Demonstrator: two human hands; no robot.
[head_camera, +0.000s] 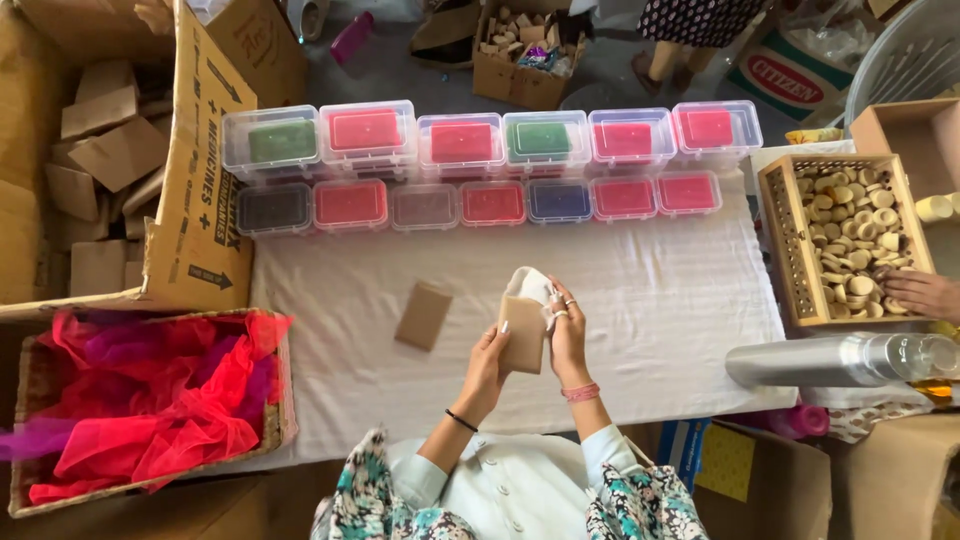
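Note:
My left hand holds a small brown paper envelope upright by its left edge, over the white cloth-covered table. My right hand, with rings on the fingers, grips the envelope's right side and a white cloth pouch that sticks out of the envelope's top. A second brown envelope lies flat on the cloth to the left of my hands.
Two rows of clear lidded boxes with red, green, pink and dark contents line the far edge. A wooden tray of small wooden pieces stands right, another person's hand on it. A basket of red netting sits left, cardboard boxes behind, a foil roll right.

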